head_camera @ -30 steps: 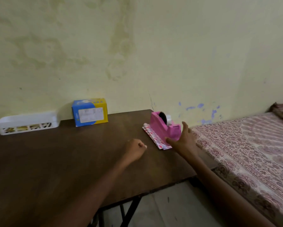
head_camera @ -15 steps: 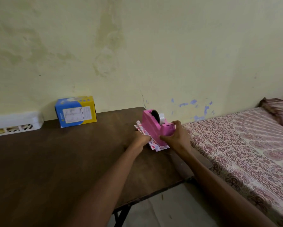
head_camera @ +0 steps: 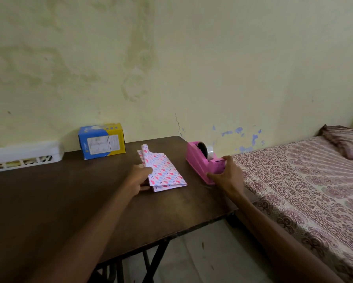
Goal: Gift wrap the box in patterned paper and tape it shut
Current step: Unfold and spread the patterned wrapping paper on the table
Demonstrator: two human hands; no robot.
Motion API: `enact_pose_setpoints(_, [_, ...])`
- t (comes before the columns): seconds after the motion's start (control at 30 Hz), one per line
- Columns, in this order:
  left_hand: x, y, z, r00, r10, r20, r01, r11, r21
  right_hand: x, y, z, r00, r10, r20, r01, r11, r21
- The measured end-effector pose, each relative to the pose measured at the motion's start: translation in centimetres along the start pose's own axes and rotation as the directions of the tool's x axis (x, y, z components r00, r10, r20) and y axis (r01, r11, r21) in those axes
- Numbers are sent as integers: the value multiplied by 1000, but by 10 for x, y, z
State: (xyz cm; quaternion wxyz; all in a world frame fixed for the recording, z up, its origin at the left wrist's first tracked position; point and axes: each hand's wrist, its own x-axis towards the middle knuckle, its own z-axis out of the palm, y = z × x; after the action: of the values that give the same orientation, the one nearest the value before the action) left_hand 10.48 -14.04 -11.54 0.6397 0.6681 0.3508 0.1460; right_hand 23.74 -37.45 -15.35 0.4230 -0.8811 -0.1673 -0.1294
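A folded sheet of white patterned paper with pink and blue hearts lies on the dark wooden table. My left hand pinches its left edge. To the right, a pink tape dispenser stands at the table's right edge, and my right hand grips its near end. A blue and yellow box stands upright at the back of the table against the wall, apart from both hands.
A white plastic basket sits at the back left of the table. A bed with a patterned maroon cover runs along the table's right side. The table's front edge drops to a pale floor.
My right hand lifted the tape dispenser off the paper and set it down further right. My left hand took the paper's edge and drew the sheet left.
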Motion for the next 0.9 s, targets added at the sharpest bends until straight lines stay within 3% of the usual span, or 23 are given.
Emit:
enact_pose_setpoints(0.17, [-14, -3, -9, 998, -35, 48, 36, 999, -13, 2, -7, -5, 996, 23, 86, -19, 998, -52])
enact_pose_setpoints(0.23, [-18, -5, -10, 997, -34, 67, 35, 999, -15, -2, -13, -3, 998, -6, 61, 16, 987, -159])
enact_pose_setpoints(0.3, [-20, -7, -13, 997, -26, 74, 27, 1000, -5, -11, -26, 0, 985, -152, -76, 126, 953, -276])
enact_pose_setpoints(0.37, [-21, -7, -17, 996, -21, 82, 20, 1000, 7, -20, -46, 4, 933, -323, -157, 278, 927, -253])
enact_pose_setpoints(0.43, [-22, -8, -25, 996, -15, 87, 13, 999, 34, -26, -67, 10, 927, -369, -69, 360, 926, -118])
enact_pose_setpoints(0.53, [-25, -11, -42, 996, 29, 83, -37, 995, 92, -33, -86, 31, 923, -269, 276, 282, 959, -7])
enact_pose_setpoints(0.63, [-26, -19, -64, 990, 115, 83, -127, 978, 163, -35, -93, 52, 882, -101, 459, 62, 993, 98])
enact_pose_setpoints(0.77, [-26, -25, -99, 989, 138, 59, -148, 963, 227, -35, -110, 72, 813, 25, 582, -161, 970, 184])
enact_pose_setpoints(0.9, [-4, -28, -129, 992, 123, 18, -123, 942, 314, -26, -135, 107, 816, 0, 577, -129, 975, 182])
